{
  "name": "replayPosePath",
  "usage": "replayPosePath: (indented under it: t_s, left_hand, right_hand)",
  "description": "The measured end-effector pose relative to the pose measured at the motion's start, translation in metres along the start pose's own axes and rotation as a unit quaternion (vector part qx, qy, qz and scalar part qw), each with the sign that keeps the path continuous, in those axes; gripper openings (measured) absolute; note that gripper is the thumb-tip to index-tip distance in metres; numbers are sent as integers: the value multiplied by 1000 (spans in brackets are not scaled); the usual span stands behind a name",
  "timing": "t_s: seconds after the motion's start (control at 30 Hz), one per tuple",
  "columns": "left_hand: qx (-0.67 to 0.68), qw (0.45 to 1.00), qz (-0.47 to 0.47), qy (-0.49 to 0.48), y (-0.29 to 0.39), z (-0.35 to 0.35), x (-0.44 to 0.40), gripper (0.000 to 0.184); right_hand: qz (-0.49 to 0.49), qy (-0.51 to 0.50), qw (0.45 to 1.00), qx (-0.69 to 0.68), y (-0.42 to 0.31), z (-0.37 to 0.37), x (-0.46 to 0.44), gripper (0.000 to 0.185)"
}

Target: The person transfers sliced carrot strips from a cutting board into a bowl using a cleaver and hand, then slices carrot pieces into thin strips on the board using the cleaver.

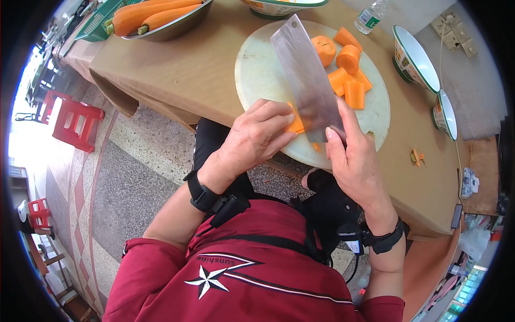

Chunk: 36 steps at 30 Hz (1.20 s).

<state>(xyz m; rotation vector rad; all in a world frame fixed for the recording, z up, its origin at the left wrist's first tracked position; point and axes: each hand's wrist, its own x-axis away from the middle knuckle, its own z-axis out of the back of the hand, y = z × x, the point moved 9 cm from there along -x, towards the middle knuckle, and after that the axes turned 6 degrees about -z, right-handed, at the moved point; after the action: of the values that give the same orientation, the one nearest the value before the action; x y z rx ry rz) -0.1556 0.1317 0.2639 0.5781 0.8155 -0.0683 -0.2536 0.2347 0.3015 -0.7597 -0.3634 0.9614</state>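
On a round white cutting board point(257, 64) my left hand point(260, 131) presses a piece of carrot point(296, 121) with curled fingertips near the board's front edge. My right hand point(354, 150) grips a cleaver point(308, 80), its wide blade upright beside the carrot piece and my left fingertips. The cleaver's handle is hidden in my right hand. Several cut carrot chunks point(354, 94) lie to the right of the blade. A small orange scrap point(316, 146) is below the blade.
Whole carrots point(147, 17) fill a metal bowl point(182, 28) at the back left, beside a green basket point(99, 24). Patterned bowls point(416, 56) stand at the right, a plastic bottle point(370, 17) behind the board, carrot scraps point(417, 156) on the brown tablecloth point(177, 75).
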Motion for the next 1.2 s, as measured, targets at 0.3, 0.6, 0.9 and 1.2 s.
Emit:
replayPosePath:
  t_s: [0.3, 0.6, 0.9, 1.2]
  left_hand:
    - [5, 1000, 0, 7, -1, 0, 1, 24]
    - [14, 1000, -2, 4, -1, 0, 0, 25]
    - [10, 1000, -10, 8, 0, -1, 0, 27]
    - [-4, 1000, -17, 17, 1, 1, 2, 25]
  right_hand:
    - [-9, -14, 1000, 16, 0, -4, -7, 45]
    - [52, 2, 996, 79, -17, -10, -30, 44]
    - [21, 26, 996, 80, -13, -20, -54, 47]
    - [48, 65, 996, 41, 4, -14, -55, 49]
